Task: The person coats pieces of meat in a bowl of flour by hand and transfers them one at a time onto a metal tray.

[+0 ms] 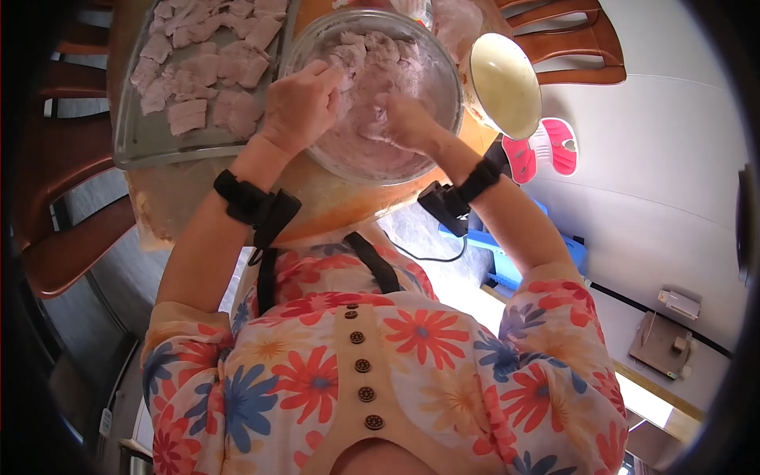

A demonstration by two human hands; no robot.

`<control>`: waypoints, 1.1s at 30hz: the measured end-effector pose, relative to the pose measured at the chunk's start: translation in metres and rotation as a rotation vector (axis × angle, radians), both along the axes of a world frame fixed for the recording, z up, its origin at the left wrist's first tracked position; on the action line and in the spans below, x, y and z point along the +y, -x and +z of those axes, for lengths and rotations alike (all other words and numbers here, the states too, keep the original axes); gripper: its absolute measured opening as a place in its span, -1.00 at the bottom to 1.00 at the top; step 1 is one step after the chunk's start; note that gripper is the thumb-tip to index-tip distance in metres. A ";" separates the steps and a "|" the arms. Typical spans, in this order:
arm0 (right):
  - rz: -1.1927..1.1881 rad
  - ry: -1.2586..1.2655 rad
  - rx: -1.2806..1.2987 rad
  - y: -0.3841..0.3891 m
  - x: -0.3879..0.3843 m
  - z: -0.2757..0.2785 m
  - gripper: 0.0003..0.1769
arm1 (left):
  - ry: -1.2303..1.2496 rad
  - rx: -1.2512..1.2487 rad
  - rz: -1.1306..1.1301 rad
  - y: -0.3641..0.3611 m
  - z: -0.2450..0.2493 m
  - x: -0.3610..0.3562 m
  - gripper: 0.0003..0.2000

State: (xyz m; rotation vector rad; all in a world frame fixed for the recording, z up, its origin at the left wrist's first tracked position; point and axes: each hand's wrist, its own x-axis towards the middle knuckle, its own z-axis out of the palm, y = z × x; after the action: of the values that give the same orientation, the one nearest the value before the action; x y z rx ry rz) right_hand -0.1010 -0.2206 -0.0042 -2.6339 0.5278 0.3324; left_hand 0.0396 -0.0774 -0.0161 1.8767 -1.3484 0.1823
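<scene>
A round metal basin (454,95) holds pale pink, flour-dusted meat pieces (372,54) heaped toward its far side, with loose powder around them. Over its left rim is my left hand (305,107), its fingers pinched together; what they hold is hidden. My right hand (402,123) is inside the basin at the right, fingers curled down into the powdery mix, and I cannot make out what is in them. To the left lies a shallow tray (146,150) with flat, coated meat pieces (202,71) laid out in rows.
A cream-coloured bowl (505,87) stands tilted against the basin's right side. Behind it is a clear plastic bag (457,28). Wooden chairs (71,190) line the left, and another chair (574,39) is at the upper right. The table's near edge (317,222) is close to my body.
</scene>
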 end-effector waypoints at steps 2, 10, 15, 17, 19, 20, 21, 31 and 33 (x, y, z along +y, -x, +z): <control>-0.043 -0.116 -0.142 -0.002 -0.003 0.020 -0.67 | -0.012 0.008 -0.001 0.000 0.000 0.001 -0.97; 0.017 -0.297 -0.363 -0.003 -0.007 0.042 -0.80 | -0.122 0.299 -0.263 0.001 0.030 0.009 -0.73; -0.014 -0.357 -0.328 -0.002 -0.011 0.038 -0.82 | -0.294 0.330 -0.219 0.000 0.028 -0.002 -0.72; -0.060 -0.329 -0.296 0.004 -0.015 0.034 -0.79 | -0.280 0.368 -0.220 -0.001 0.025 -0.002 -0.74; 0.029 -0.184 -0.162 0.018 -0.029 0.018 -0.76 | -0.261 0.405 -0.220 -0.003 0.024 -0.002 -0.75; 0.125 -0.041 -0.028 0.016 -0.028 0.022 -0.74 | -0.258 0.386 -0.216 -0.005 0.026 -0.002 -0.75; 0.126 -0.042 -0.029 0.014 -0.028 0.026 -0.74 | -0.257 0.369 -0.210 -0.008 0.027 -0.001 -0.74; 0.092 0.034 -0.268 -0.036 -0.002 0.011 -0.75 | -0.250 0.836 -0.003 -0.074 0.066 0.061 -0.73; 0.162 0.030 -0.225 -0.047 0.009 0.010 -0.74 | -0.027 0.910 0.076 -0.090 0.063 0.084 -0.76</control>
State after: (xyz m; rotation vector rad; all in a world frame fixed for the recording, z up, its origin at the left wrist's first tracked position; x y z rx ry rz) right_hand -0.0543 -0.2119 0.0059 -2.7042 0.2483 0.0745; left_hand 0.1295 0.0071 0.0470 1.6875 -0.6462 -0.5922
